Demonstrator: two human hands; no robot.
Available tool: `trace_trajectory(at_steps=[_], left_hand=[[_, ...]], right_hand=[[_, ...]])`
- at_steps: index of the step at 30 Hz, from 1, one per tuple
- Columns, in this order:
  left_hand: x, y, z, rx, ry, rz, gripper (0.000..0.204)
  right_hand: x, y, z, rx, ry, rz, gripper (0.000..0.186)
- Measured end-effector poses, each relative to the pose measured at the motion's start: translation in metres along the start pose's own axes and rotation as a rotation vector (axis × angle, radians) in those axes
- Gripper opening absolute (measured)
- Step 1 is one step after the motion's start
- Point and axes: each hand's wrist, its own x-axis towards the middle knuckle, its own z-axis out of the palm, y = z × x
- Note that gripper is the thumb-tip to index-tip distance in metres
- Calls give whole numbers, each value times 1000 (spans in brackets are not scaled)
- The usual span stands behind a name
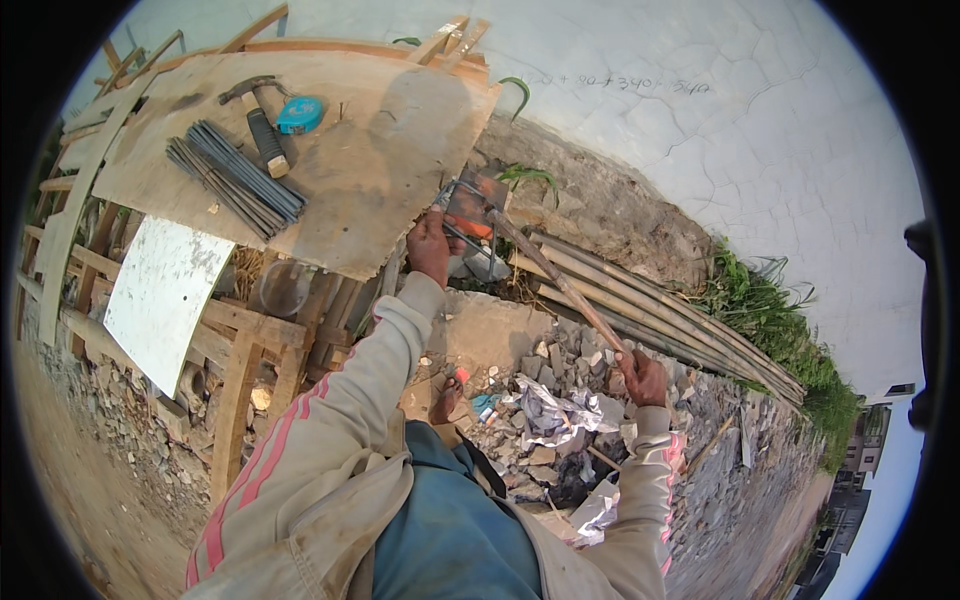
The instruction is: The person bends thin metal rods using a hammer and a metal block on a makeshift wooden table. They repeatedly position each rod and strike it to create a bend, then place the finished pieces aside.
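My left hand (430,246) is closed around a thin dark steel rod (462,186), bent into an angular loop at the bench's right corner. My right hand (642,378) grips the lower end of a long rusty bar (566,285). The bar slants up and left, and its far end meets the bent rod near a dark metal plate (482,190). Just below the plate, an orange piece (470,227) shows, partly covered. On the plywood top (370,200), left of my left hand, lie a bundle of cut steel rods (240,180), a hammer (265,138) and a blue tape measure (299,115).
A white panel (160,300) leans against the bench's wooden frame (236,410). Bamboo poles (650,318) lie along the cracked grey wall (720,150), beside green grass (770,320). Rubble and crumpled plastic sheeting (555,412) cover the ground around my bare foot (447,400).
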Motion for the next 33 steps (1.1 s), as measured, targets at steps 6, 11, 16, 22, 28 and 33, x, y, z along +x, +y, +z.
trace_trajectory(at_steps=[6,11,16,22,28,33], left_hand=[[0,-4,-1,14,-5,22,38],[-1,-3,-4,16,-29,22,37],[0,-1,-3,-11,-36,15,37],[4,-2,-8,-34,-81,-33,35],[3,-1,-10,0,-94,-28,39],[-2,10,-15,19,-211,-133,41]], right_hand=[[-4,-1,8,69,11,16,61],[-12,-5,14,108,10,54,63],[-25,-19,16,128,5,104,63],[-56,-58,14,4,100,166,60],[-108,-124,25,-3,84,346,57],[-126,-158,33,-51,128,428,58]])
